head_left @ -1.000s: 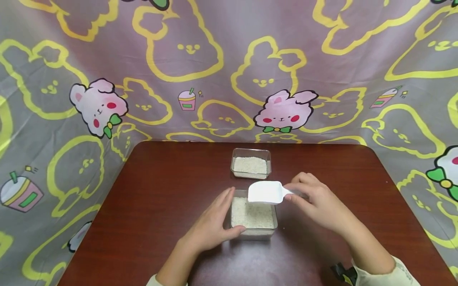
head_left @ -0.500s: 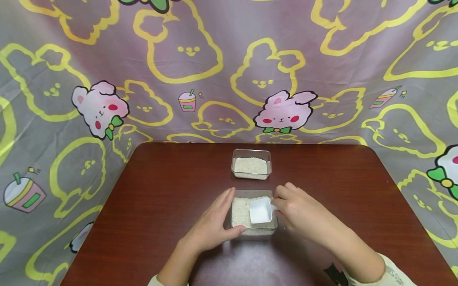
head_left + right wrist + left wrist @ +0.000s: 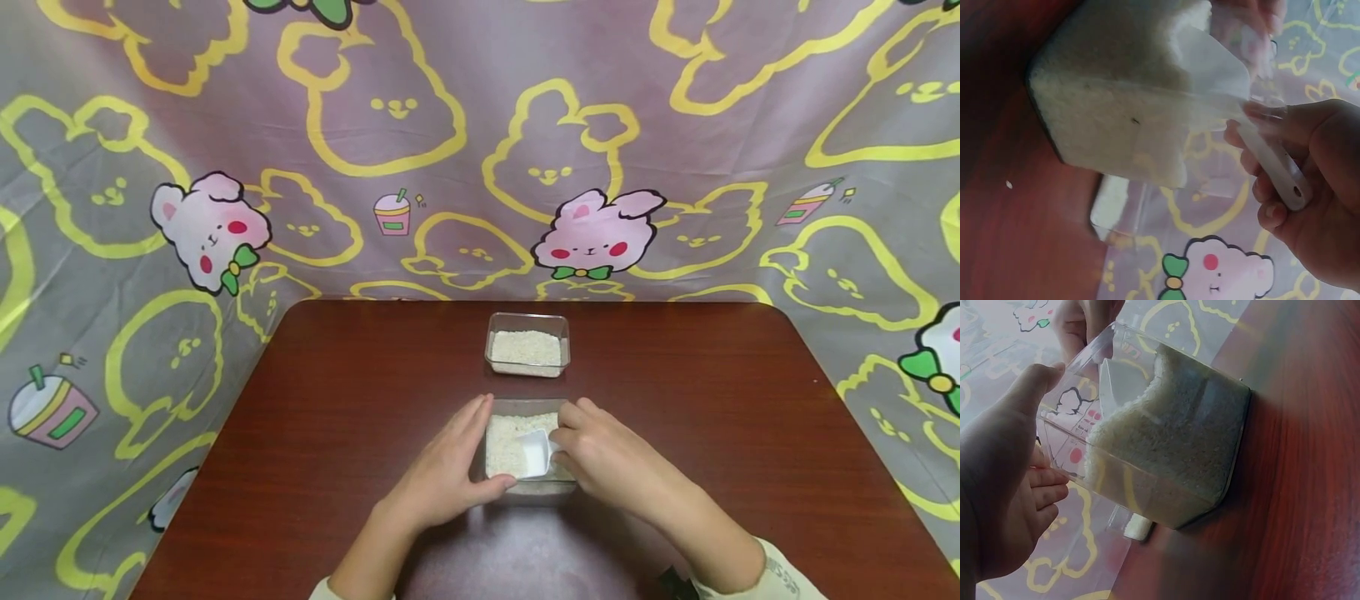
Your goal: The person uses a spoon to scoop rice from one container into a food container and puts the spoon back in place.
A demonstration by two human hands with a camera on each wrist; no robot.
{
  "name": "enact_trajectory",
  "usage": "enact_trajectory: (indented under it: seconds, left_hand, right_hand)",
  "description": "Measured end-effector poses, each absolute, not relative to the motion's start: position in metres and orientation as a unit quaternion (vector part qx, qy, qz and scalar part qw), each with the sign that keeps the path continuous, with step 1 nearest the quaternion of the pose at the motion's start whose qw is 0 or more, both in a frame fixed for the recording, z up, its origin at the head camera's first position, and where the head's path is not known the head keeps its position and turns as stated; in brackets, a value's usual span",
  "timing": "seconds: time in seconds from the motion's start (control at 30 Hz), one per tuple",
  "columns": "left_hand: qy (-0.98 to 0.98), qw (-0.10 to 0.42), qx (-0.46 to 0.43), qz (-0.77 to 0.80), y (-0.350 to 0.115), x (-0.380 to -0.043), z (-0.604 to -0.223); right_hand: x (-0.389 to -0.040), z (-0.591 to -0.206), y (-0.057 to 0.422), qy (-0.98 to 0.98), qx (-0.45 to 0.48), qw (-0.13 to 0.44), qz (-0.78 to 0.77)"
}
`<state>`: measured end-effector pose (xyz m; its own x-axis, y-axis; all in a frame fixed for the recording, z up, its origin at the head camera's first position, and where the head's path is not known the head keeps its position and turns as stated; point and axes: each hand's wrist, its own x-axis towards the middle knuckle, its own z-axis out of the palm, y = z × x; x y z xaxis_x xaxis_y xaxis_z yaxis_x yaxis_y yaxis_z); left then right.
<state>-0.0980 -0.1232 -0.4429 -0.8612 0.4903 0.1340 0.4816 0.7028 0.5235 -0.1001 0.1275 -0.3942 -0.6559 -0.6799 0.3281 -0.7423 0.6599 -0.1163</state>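
A clear rectangular container point(image 3: 538, 498) of white rice point(image 3: 502, 442) stands on the table in front of me. My left hand point(image 3: 438, 475) rests against its left side, thumb at the near corner and fairly straight fingers along the wall toward the far corner. My right hand point(image 3: 611, 454) grips the handle of a white scoop point(image 3: 535, 454) over the container's right half. In the right wrist view the thumb and curled fingers hold the scoop handle point(image 3: 1272, 165). The scoop's bowl dips into the rice, which slopes down beside it in the left wrist view point(image 3: 1119, 384).
Behind it stands a second, smaller clear container point(image 3: 525, 370), also with rice in it. Both sit on a dark red-brown wooden table point(image 3: 360, 417). A patterned cloth point(image 3: 465, 125) hangs around the back and sides. One loose grain point(image 3: 1009, 184) lies on the tabletop.
My right hand has brought the scoop down from above the container's far edge into the rice, tilting its bowl. The left hand has stayed in place.
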Motion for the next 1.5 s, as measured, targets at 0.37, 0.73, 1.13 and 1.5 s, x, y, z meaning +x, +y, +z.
enact_trajectory:
  seconds: [0.37, 0.73, 1.13, 1.5]
  left_hand:
    - [0.935, -0.027, 0.289, 0.202, -0.123, -0.098, -0.441]
    - [0.934, -0.035, 0.303, 0.184, -0.124, -0.100, -0.437]
    - [0.935, -0.027, 0.300, 0.188, -0.123, -0.100, -0.435]
    - [0.936, -0.017, 0.289, 0.198, -0.121, -0.099, -0.433]
  right_hand:
    - [-0.099, -0.404, 0.127, -0.892, 0.402, 0.149, 0.144]
    - [-0.101, -0.411, 0.129, -0.879, 0.405, 0.161, 0.191]
    - [-0.095, -0.416, 0.149, -0.874, 0.363, 0.179, 0.269]
    - [-0.091, -0.429, 0.168, -0.853, 0.337, 0.210, 0.340]
